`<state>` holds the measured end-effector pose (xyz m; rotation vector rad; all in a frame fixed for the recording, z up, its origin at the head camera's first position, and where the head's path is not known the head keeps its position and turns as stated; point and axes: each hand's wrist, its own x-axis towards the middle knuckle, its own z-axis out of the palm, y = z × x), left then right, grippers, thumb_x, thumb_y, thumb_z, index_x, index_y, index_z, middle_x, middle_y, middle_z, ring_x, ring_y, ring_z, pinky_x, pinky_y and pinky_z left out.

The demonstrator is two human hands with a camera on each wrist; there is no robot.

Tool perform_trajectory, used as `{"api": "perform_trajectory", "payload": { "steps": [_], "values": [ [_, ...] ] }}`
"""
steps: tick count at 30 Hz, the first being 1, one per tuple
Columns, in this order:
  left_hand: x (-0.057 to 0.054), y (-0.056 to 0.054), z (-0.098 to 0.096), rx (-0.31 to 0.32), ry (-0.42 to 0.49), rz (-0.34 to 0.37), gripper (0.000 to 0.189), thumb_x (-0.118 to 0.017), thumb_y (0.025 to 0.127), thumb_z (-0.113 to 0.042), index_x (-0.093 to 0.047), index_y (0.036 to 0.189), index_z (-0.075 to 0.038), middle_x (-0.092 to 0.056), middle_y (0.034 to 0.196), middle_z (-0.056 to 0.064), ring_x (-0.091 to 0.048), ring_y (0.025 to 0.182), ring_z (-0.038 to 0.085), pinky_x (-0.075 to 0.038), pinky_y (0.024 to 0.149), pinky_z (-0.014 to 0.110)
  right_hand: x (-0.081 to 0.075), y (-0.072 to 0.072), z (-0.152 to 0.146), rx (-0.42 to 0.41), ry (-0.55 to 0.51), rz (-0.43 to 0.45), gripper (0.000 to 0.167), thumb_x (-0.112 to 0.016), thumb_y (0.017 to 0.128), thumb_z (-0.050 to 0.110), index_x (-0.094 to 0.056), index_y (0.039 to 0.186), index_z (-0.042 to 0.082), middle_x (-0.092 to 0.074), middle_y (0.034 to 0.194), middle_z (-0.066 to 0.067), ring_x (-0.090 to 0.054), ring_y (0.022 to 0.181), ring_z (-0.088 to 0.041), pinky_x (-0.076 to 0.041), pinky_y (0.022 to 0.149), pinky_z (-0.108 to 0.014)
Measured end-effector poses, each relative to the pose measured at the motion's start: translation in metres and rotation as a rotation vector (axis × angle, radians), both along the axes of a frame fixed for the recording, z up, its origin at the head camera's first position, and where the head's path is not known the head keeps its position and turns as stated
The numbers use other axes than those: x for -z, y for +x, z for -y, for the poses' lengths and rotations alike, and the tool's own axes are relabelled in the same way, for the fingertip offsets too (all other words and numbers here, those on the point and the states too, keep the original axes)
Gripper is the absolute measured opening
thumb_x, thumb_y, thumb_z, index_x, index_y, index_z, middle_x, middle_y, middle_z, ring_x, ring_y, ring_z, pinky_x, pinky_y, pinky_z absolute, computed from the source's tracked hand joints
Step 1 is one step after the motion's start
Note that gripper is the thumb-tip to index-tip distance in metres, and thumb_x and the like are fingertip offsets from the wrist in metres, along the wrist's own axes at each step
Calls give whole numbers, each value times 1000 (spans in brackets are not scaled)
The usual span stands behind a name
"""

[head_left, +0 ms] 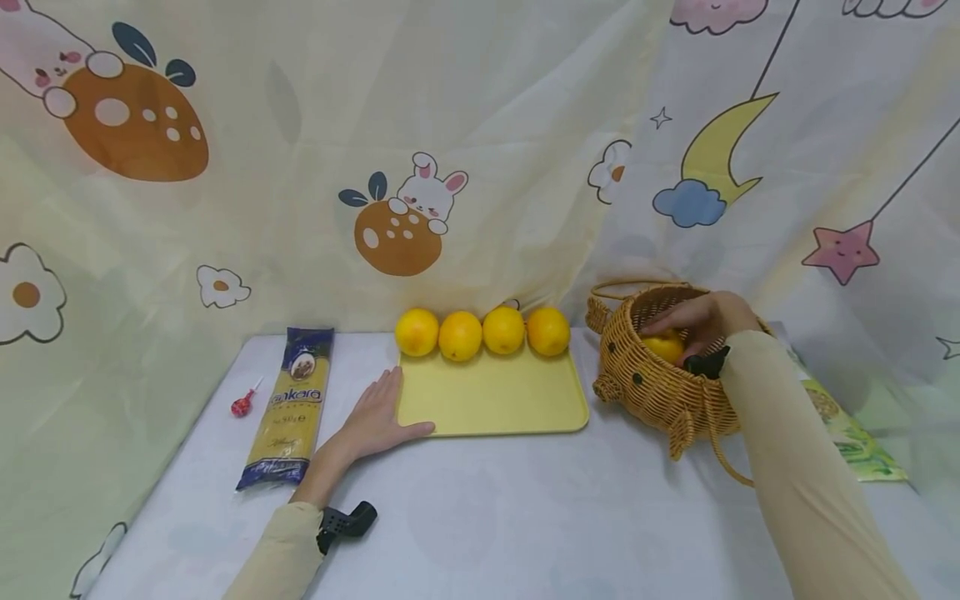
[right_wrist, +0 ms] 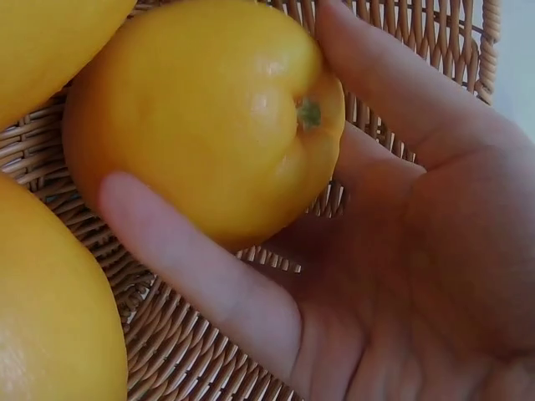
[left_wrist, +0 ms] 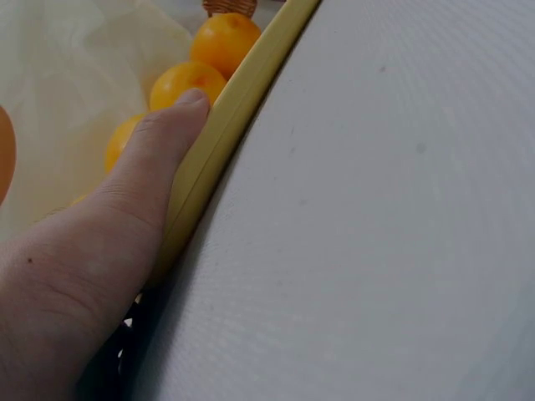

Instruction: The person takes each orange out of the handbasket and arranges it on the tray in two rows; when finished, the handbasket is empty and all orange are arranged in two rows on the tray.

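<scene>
In the head view my left hand (head_left: 372, 421) lies at the left end of a yellow tray (head_left: 491, 396), fingers straight along its side. The left wrist view shows that thumb (left_wrist: 159, 138) over the tray's rim (left_wrist: 209, 154). Along the tray's back edge, several oranges (head_left: 504, 330) stand in a row. My right hand (head_left: 708, 321) reaches into a wicker basket (head_left: 637, 383) with an animal face. Its fingers curl round an orange (right_wrist: 201, 117) inside, seen close in the right wrist view, where two more oranges (right_wrist: 54, 292) sit beside it.
Left of the tray lies a blue and yellow pasta packet (head_left: 292, 408), with a red lollipop (head_left: 242, 405) beyond it. Behind the right forearm a green printed packet (head_left: 847, 425) lies on the white table (head_left: 480, 517). A patterned cloth (head_left: 525, 150) hangs at the back.
</scene>
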<state>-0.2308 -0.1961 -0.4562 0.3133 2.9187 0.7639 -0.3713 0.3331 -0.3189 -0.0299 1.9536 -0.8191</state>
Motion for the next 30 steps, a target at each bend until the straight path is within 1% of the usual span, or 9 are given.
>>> {"api": "perform_trajectory", "payload": {
  "steps": [4,8,18,24,27,30],
  "values": [
    [1,0,0,3,-3,-1,129,-58,72,-81,-2,155,-1,-4,164,17,-5,153,33,-7,125,50,3,-3,-1,2,11,-1,80,-48,101,42,-3,156,6,-25,150,-24,-50,118,-26,-58,87,-30],
    [2,-1,0,2,2,-7,129,-58,71,-81,-3,155,-1,-4,164,17,-5,153,33,-7,125,50,2,-4,0,20,26,-2,83,-49,100,45,-3,156,6,-28,146,-24,-52,116,-27,-59,87,-32],
    [2,-2,0,1,1,-6,129,-58,71,-82,-3,155,-1,-5,164,17,-6,153,33,-8,125,50,-3,3,5,14,-3,71,81,-41,103,40,10,154,4,-36,138,-22,-58,107,-20,-58,86,-27],
    [3,-2,0,2,0,-4,129,-59,71,-81,-3,155,-1,-4,164,18,-6,153,34,-8,125,51,-6,7,7,12,16,51,88,-44,102,43,15,153,4,-36,139,-23,-62,103,-18,-58,85,-25],
    [3,-2,0,4,-2,-7,129,-59,71,-81,-3,155,-1,-5,164,18,-6,153,34,-8,125,51,-6,7,6,18,29,45,90,-46,101,44,16,153,5,-41,136,-21,-66,97,-16,-58,80,-22],
    [2,-2,0,2,-3,-6,129,-59,71,-81,-3,155,-1,-5,164,17,-6,153,33,-8,125,51,-4,6,5,25,33,43,90,-47,100,44,14,154,6,-46,131,-19,-67,92,-16,-58,76,-20]
  ]
}}
